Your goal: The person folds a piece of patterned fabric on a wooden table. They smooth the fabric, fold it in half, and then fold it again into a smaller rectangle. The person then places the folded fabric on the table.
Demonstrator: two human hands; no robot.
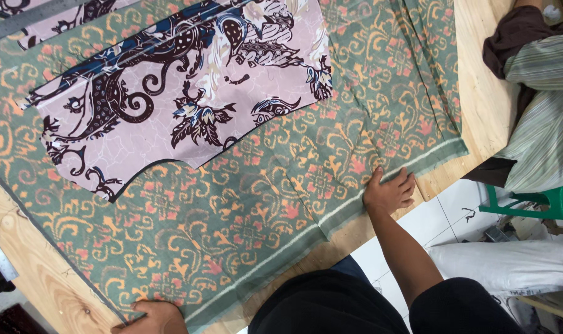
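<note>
Head view: green patterned fabric (263, 204) spread flat across wooden table (40, 272), pale selvedge edge toward body. Right hand (389, 190) pressed flat on that edge, fingers spread, gripping nothing. Left hand (154, 316) on the near-left edge, partly cut off by frame; grip cannot be told. Pink cut piece (170, 93) lying on top, well apart from both. Striped cloth (541, 111) far right.
</note>
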